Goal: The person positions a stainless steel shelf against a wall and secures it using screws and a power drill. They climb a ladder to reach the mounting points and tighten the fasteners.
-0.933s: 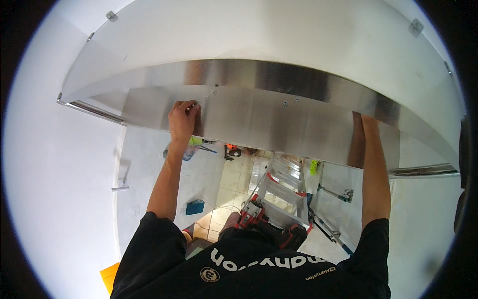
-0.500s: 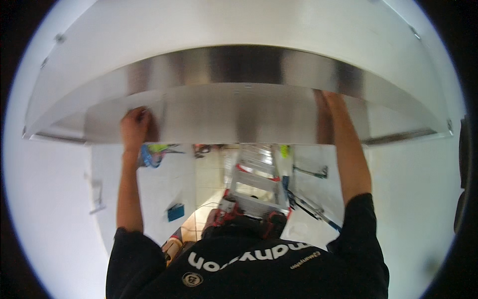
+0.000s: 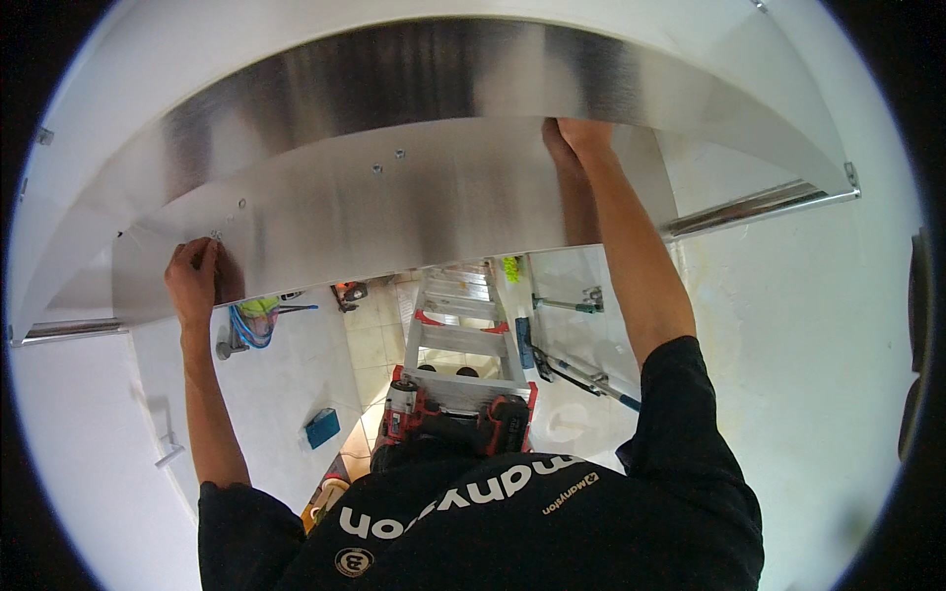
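Observation:
A wide brushed-steel panel [image 3: 448,187] with a raised, curved-looking lip [image 3: 414,74] spans the view in front of me. Near its left end my left hand [image 3: 192,266] is closed, thumb and fingertips pinched beside a small bolt or nut [image 3: 217,234]; whatever sits between them is too small to make out. More small fasteners [image 3: 400,154] dot the steel. On the right, my right hand [image 3: 586,138] reaches up against the panel just under the lip, its fingertips hidden. Both hands are mirrored in the metal.
Below me stands an aluminium stepladder [image 3: 463,340] with red-and-black power tools [image 3: 399,409] on its top. Long-handled tools [image 3: 591,379] lean at the right. A blue box [image 3: 321,427] and a blue hose [image 3: 254,330] are at the left. White walls [image 3: 788,325] flank both sides.
The view has shifted and tilted, so the panel and both hands appear further left, the panel's left end lower. The picture is sharper. Both hands stay at roughly the same places on the steel.

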{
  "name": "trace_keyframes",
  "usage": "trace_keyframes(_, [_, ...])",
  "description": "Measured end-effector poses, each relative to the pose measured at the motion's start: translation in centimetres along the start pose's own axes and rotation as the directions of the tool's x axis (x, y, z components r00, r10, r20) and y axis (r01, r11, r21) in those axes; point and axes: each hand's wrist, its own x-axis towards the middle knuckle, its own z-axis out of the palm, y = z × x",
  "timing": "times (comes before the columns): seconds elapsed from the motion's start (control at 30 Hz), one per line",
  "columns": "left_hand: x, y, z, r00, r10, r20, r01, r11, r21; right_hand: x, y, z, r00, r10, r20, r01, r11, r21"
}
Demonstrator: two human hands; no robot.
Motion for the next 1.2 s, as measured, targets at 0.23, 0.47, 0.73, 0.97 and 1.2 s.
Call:
trace_keyframes(0.23, [0.0,0.2,0.2,0.999,-0.01,-0.031,0.01,1.0,-0.013,0.4,1.2,1.2,0.999,-0.038,0.005,0.038,0.999,-0.012])
trace_keyframes(0.47, [-0.1,0.7,0.4,0.997,0.057,-0.055,-0.058,0.998,-0.014,0.2,0.3,0.9,1.0,-0.001,0.003,0.001,1.0,-0.01])
trace_keyframes(0.73, [-0.3,0.0,0.6,0.987,0.075,-0.139,-0.076,0.997,-0.004,0.2,0.4,0.5,1.0,0.015,0.016,-0.015,1.0,-0.011])
trace_keyframes(0.97, [2.2,16.2,2.0,0.957,0.092,-0.275,-0.173,0.943,-0.286,0.0,0.7,0.1,0.996,0.083,0.011,-0.083,0.996,-0.019])
trace_keyframes(1.2, [15.6,37.6,23.1,0.876,0.464,-0.133,-0.482,0.822,-0.304,0.8,-3.9,-2.4,0.988,0.146,0.058,-0.148,0.988,0.044])
